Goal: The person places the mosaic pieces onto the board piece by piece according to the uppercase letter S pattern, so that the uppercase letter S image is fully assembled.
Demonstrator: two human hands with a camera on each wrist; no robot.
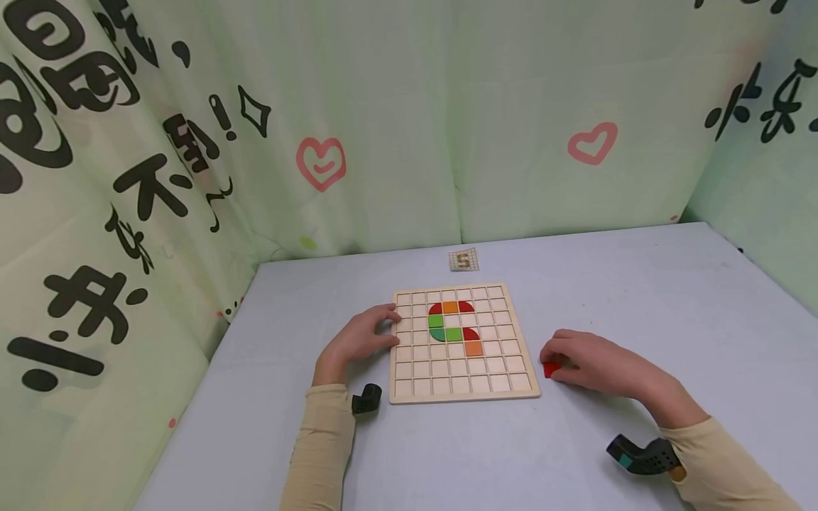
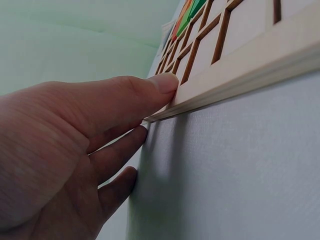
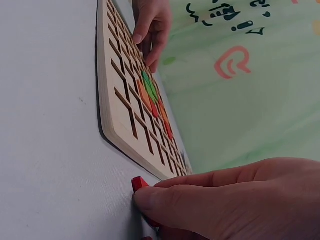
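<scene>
A wooden grid board [image 1: 422, 388] lies flat on the table, with red, orange and green tiles in an S-like curve in its upper middle. The lowest of them is an orange square tile [image 1: 473, 348]. At the board's left edge is my left hand [image 1: 363, 333]; its thumb [image 2: 162, 84] rests on the rim, and the other fingers reach along the side, fairly straight. To the right of the board, my right hand [image 1: 591, 362] pinches a small red tile [image 3: 140, 183] between thumb and fingers, low over the table. The fingers hide part of this tile's outline.
Behind the board lies a small card [image 1: 464, 260] printed with a grid pattern. The white table [image 1: 460, 454] meets a pale green curtain [image 1: 396, 106] at the back and left. Each wrist carries a black camera mount [image 1: 642, 455]. More red shows under the right hand.
</scene>
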